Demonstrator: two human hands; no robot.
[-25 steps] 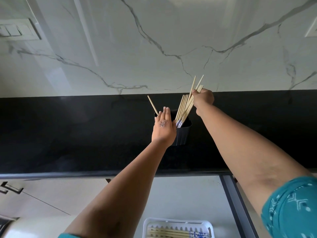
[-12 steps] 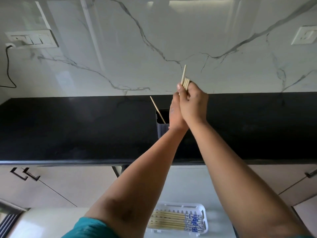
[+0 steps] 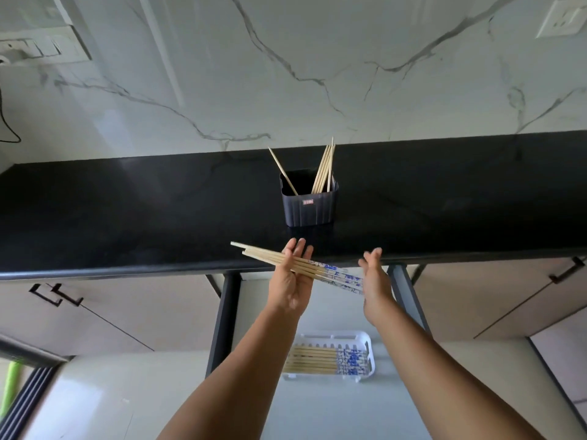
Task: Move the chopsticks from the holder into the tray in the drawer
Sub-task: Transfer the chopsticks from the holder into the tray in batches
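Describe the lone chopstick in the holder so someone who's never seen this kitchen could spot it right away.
On the black countertop below the marble wall stands a dark ribbed holder. The lone chopstick leans left at its left side, apart from the cluster bunched at the right.

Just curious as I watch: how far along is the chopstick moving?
Partly done: some chopsticks already lie in the white plastic tray. A bundle of blue-patterned wooden chopsticks rests on the open left hand. Several plain sticks remain in the black ribbed holder.
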